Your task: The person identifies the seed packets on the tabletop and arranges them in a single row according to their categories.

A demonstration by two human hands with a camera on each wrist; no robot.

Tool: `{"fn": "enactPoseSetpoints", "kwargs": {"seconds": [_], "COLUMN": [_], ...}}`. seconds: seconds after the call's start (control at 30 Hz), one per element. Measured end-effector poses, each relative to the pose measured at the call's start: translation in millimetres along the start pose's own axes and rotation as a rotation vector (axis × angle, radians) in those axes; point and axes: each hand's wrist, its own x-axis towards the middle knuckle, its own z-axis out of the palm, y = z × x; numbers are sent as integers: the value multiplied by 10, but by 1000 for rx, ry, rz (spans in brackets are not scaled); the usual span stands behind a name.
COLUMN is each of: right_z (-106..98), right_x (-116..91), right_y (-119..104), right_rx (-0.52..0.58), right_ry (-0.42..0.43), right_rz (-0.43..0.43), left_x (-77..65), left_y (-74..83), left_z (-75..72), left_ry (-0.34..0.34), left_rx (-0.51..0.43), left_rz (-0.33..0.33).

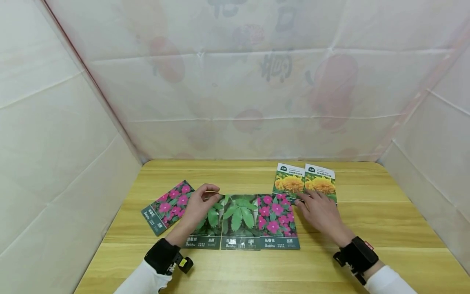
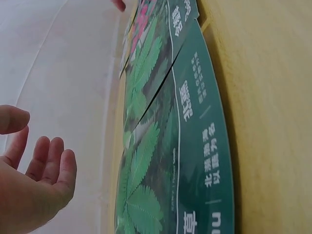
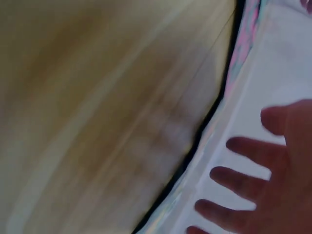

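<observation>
Seed packets printed with flowers and leaves lie on the table. My left hand (image 1: 198, 206) is over the left green-leaf packet (image 1: 210, 230), its fingers loosely bent and nothing between them. Beside that packet is a second green-leaf packet (image 1: 240, 220), followed by a pink-flower packet (image 1: 276, 222). Another pink-flower packet (image 1: 169, 207) lies tilted at the left. At the back right, two yellow-flower packets stand side by side, a left one (image 1: 288, 183) and a right one (image 1: 319, 181). Over their lower edges my right hand (image 1: 321, 214) spreads its fingers; whether they touch is unclear.
The wooden table (image 1: 235, 271) extends in front of the packets and to both sides. Pale fabric walls (image 1: 227, 94) enclose its back and sides. Each wrist wears a black strapped camera.
</observation>
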Motion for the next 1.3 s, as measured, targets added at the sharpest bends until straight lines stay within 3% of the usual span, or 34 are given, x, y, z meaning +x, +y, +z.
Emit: {"fn": "enactPoseSetpoints", "kwargs": {"seconds": [0.13,0.23,0.5,0.83,0.97,1.1,1.3], "right_z": [36,57,-43,-199,-241,-318,-414], "right_x": [28,32,25,-56,-78,-102,-105], "right_y": [99,211,571,908,934,876,751], "right_rx": [11,36,77,59,90,147,145], "right_ry": [-168,-231,-285,-312,-291,-230,-135], "right_rz": [54,97,129,198,212,207,200], "left_x": [-6,-9,-14,-24,-29,-7,13], "left_y": [-9,-16,-37,-83,-143,-191,-262], "left_z": [-26,-53,-207,-562,-774,-987,-1186], "left_ry": [-2,3,9,67,55,25,-1], "left_rx": [-7,5,22,109,262,486,752], "left_rz": [-10,-3,-19,-44,-12,-5,-31]}}
